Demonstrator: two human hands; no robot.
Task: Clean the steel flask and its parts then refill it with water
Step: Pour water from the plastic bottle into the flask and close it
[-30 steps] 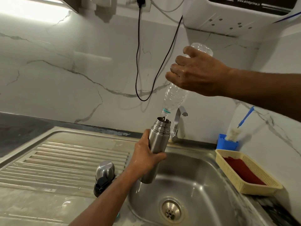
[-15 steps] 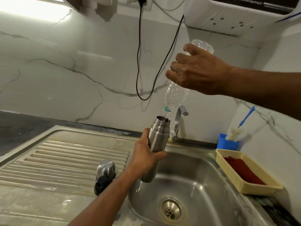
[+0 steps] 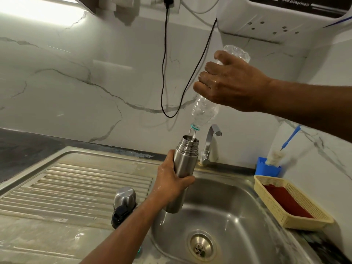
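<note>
Left hand: fingers and thumb are curled around the middle of the steel flask; it holds the flask almost upright, a little tilted, over the sink basin.
Right hand: it grips a clear plastic bottle turned upside down, higher than the left hand; the fingers wrap around the bottle body.
Bottle mouth: it is just above the open mouth of the flask, and a thin stream of water seems to pass into it.
Flask position: in the air, above the near-left edge of the basin, not resting on anything.
Step in hand: I judge this is the refill step, so the cleaning looks finished.
Next move: probably to keep both mouths in line until the flask is full, then to turn the bottle up and to fit the stopper and the cup; how full the flask is cannot be seen.
Parts waiting: one steel cup and one black stopper, touching each other on the drainboard, left of the left forearm.
Count: one flask, one bottle, one tap behind the flask, one yellow basket and one blue holder with one brush, all to the right of the basin.
</note>
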